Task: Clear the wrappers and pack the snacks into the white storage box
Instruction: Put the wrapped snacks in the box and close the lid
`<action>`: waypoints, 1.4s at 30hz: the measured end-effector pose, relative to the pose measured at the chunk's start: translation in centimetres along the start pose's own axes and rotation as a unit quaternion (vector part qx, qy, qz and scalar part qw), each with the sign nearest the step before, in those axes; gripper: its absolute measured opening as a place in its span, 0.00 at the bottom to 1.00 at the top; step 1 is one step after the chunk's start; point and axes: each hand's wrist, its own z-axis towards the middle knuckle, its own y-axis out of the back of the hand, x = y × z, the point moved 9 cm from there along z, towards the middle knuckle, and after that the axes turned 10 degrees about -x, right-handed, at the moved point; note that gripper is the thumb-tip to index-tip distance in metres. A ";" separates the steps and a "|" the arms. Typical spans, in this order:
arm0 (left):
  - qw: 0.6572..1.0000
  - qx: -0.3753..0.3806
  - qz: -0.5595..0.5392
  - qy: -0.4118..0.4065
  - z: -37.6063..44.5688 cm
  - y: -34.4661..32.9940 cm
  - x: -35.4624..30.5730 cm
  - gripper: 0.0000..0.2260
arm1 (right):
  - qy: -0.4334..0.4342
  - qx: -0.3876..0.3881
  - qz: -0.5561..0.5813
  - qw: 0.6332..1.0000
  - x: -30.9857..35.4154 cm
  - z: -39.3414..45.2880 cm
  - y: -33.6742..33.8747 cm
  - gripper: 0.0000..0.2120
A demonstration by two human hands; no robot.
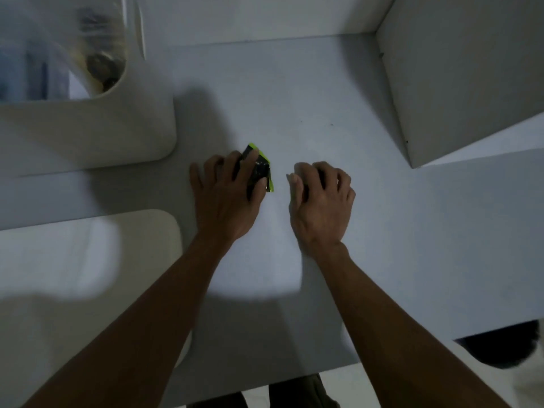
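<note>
My left hand (226,198) presses on a small black and bright green wrapper (260,169) lying on the white table (412,231), with its fingers curled over the packet. To the right, my right hand (321,201) is curled with the fingers bent under; something dark shows beneath them, too hidden to name. The white storage box (97,131) stands at the back left, and blurred snack packets show inside it.
A white lid (88,260) lies at the near left beside my left forearm. A tall white panel or box wall (459,83) rises at the back right. The table's front edge runs near my body, with a dark object on the floor at right.
</note>
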 end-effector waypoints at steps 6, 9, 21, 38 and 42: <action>1.000 -0.025 0.002 0.005 0.6 0.0 -0.9 0.17 | 0.040 -0.075 0.047 0.995 0.7 0.7 0.2 0.14; 0.998 -0.057 -0.033 -0.014 0.7 0.4 -1.7 0.13 | 0.029 -0.091 0.056 0.994 0.7 0.5 0.5 0.14; 0.963 -0.123 -0.200 0.129 -0.6 3.0 -0.2 0.10 | -0.111 0.010 0.153 0.982 -0.4 0.4 1.8 0.23; 0.875 -0.329 -0.293 0.198 5.3 28.3 7.6 0.11 | -0.063 -0.068 0.345 0.934 17.7 9.7 16.4 0.23; 0.871 -0.352 -0.258 0.226 7.8 31.4 12.3 0.12 | -0.015 -0.050 0.355 0.933 24.1 11.6 17.5 0.22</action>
